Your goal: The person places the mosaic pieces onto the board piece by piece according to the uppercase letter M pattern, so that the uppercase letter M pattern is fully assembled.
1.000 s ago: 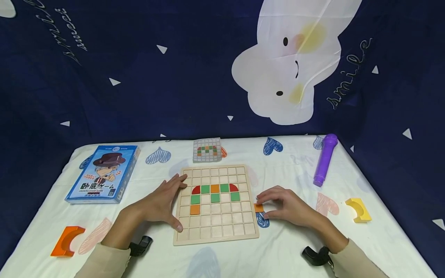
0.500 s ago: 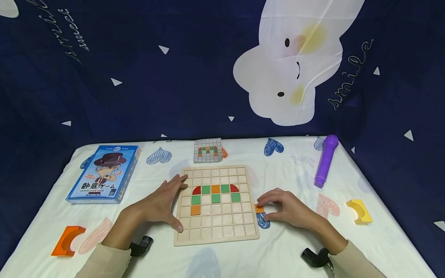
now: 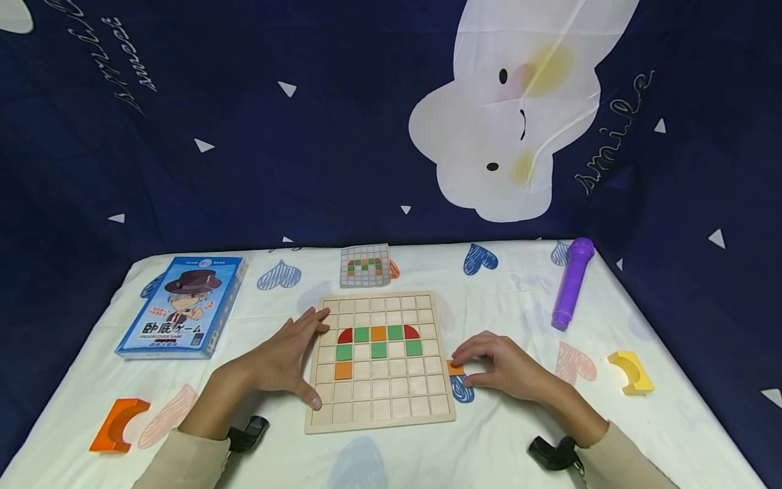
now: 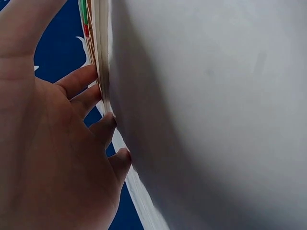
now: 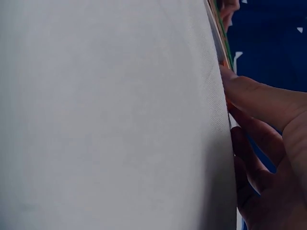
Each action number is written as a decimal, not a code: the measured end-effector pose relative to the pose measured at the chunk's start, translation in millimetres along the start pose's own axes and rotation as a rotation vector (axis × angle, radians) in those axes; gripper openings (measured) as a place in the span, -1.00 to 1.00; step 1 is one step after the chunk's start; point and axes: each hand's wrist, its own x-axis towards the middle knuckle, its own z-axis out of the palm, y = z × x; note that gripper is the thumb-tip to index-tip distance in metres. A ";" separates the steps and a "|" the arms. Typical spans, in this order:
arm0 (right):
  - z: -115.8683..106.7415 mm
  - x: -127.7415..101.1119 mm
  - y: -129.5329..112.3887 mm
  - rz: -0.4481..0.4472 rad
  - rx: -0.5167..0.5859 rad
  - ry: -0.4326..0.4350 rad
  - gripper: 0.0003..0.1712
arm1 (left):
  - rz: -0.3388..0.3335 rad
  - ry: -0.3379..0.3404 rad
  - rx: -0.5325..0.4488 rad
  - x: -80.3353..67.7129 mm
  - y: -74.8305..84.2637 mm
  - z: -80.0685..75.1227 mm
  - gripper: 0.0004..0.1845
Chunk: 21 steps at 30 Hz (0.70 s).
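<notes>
From my feed, left hand (image 3: 286, 358) lies flat with relaxed fingers against the wooden grid board's (image 3: 380, 414) left edge, probably steadying it, while right hand (image 3: 507, 367) has its grip pinching an orange tile (image 3: 454, 367) just off the board's right edge.

Matt wooden board (image 3: 380, 401); cloth table cover (image 3: 501, 448)

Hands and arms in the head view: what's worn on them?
Both hands are bare: left hand, right hand. Cream long sleeves cover the forearms, left sleeve and right sleeve. A black wrist camera mount sits at each wrist. No rings or markings visible.
</notes>
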 end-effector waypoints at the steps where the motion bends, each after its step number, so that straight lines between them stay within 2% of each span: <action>1: 0.1 0.1 0.0 -0.001 0.002 0.002 -0.67 | 0.005 0.001 0.002 -0.4 0.2 -0.4 0.46; 15: -0.9 1.1 -1.7 -0.003 0.007 -0.001 -0.76 | 0.003 0.000 0.000 -0.4 -0.6 -0.5 0.44; 21: -3.3 0.2 -2.0 -0.006 0.074 -0.002 -0.74 | -0.006 -0.003 -0.008 -0.4 -0.2 -0.4 0.45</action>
